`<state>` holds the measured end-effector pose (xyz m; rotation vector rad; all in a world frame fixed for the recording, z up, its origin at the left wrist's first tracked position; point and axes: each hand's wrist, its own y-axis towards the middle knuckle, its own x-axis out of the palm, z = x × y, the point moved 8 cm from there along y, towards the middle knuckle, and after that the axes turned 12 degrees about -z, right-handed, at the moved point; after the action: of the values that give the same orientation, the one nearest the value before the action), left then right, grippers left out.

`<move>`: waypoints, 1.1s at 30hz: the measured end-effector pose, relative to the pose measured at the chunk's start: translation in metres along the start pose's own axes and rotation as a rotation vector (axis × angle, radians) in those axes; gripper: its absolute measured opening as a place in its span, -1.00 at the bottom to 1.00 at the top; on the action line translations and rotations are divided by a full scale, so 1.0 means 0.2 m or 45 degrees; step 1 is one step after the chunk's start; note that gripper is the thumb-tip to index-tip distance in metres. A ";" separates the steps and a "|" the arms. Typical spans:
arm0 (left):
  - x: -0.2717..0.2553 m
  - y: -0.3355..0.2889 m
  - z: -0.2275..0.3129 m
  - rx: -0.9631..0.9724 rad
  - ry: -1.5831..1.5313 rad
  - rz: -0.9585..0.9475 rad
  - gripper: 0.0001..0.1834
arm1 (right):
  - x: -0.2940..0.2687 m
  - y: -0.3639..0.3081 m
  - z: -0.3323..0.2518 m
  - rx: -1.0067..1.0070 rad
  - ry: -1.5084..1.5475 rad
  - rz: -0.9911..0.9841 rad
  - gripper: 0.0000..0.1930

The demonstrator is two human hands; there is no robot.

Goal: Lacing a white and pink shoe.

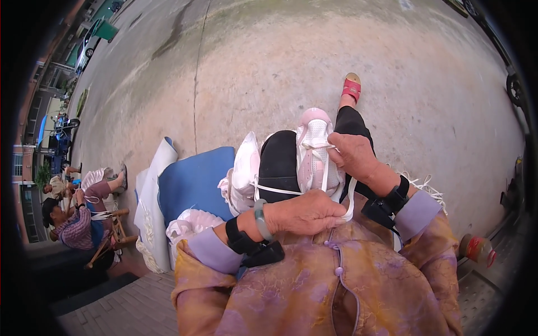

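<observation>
A pink and white sneaker point(314, 147) rests on my lap, its rounded pink toe pointing away from me. White lace point(280, 190) runs loosely across my dark trouser leg and over the shoe's opening. My right hand point(356, 158) is closed in a pinch by the shoe's white tongue, on the lace; a thin pale piece shows at the fingertips. Nearer my body, my left hand point(311, 213) pinches a stretch of the same white lace. To the left, another white and pink shoe point(245, 162) lies against my thigh, with more pink shoes point(190, 224) below it.
A blue sheet point(199, 179) and a white sack-like cloth point(157, 201) lie at my left. Loose white laces point(427, 186) hang by my right elbow. A plastic bottle point(477, 250) stands at right. Another person point(75, 227) sits at far left, near wooden stool legs point(120, 231).
</observation>
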<state>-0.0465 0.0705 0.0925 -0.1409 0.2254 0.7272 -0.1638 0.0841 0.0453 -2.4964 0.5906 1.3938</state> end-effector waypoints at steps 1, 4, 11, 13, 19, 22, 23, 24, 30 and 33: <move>0.00 0.00 -0.01 -0.004 0.001 0.000 -0.79 | 0.02 0.02 -0.03 -0.020 -0.131 -0.086 -0.89; 0.02 0.02 -0.02 0.005 -0.018 -0.023 -0.78 | 0.08 0.06 -0.08 -0.013 -0.382 -0.287 -0.92; 0.01 0.03 -0.07 -0.127 -0.138 -0.019 -0.83 | 0.13 0.07 -0.13 -0.111 -0.597 -0.253 -0.95; 0.01 0.03 -0.07 -0.133 -0.139 -0.009 -0.83 | 0.11 0.06 -0.10 -0.059 -0.512 -0.175 -0.95; 0.00 0.02 -0.07 -0.120 -0.174 0.000 -0.85 | 0.07 -0.05 0.27 0.383 0.353 0.128 -0.86; 0.01 0.03 -0.08 -0.116 -0.229 -0.027 -0.77 | 0.05 -0.03 0.19 0.371 0.351 0.137 -0.85; 0.01 0.03 -0.08 -0.108 -0.201 -0.025 -0.77 | 0.01 -0.02 0.14 0.318 0.266 0.143 -0.82; 0.01 0.03 -0.07 -0.099 -0.174 -0.025 -0.77 | -0.02 -0.01 0.10 0.267 0.182 0.150 -0.79; 0.01 0.04 -0.07 -0.099 -0.147 -0.024 -0.77 | 0.10 0.07 -0.01 0.060 -0.304 -0.261 -0.84; 0.00 0.05 -0.06 -0.076 -0.118 -0.026 -0.78 | 0.11 0.06 -0.01 0.024 -0.349 -0.220 -0.88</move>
<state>-0.0541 0.0753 0.0812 -0.1659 0.1140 0.7182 -0.1572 0.0664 0.0269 -2.2259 0.3230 1.6137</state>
